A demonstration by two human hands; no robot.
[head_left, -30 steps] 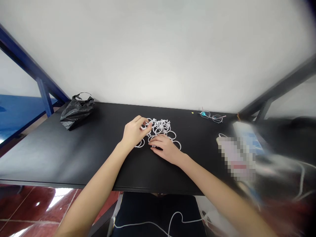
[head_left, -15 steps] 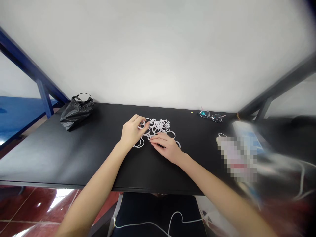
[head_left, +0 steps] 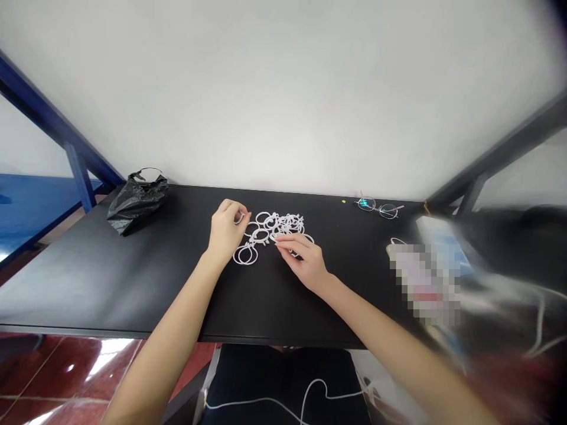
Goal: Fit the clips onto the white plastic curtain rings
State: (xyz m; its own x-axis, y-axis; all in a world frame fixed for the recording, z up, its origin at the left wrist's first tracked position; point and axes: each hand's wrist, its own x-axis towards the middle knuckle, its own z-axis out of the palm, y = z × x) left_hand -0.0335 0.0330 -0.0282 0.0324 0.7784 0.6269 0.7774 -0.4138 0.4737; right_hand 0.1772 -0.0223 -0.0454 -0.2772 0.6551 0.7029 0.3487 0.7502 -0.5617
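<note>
Several thin white plastic rings [head_left: 260, 236] with small knobs, like curtain rings, lie overlapping in a loose pile on the black table [head_left: 270, 301]. At the pile's left edge my left hand [head_left: 228, 230] is closed, with part of a white ring [head_left: 240, 218] showing between thumb and fingers. Two rings [head_left: 245, 254] lie crossed just below it. My right hand [head_left: 305, 260] covers the pile's near right side. Its fingertips pinch a white ring [head_left: 273, 238], most of which is hidden behind the hand.
A crumpled black plastic bag [head_left: 138, 203] sits at the back left. Eyeglasses [head_left: 376, 206] and a tiny yellow piece [head_left: 344, 201] lie near the wall. On the right are a blurred-out packet [head_left: 425, 283] and a blue-and-white box [head_left: 444, 245]. A white cable [head_left: 261, 401] crosses my lap.
My left hand has moved left, away from the pile, with a ring in its fingers. My right hand has shifted slightly right and its fingertips have drawn together on a ring.
</note>
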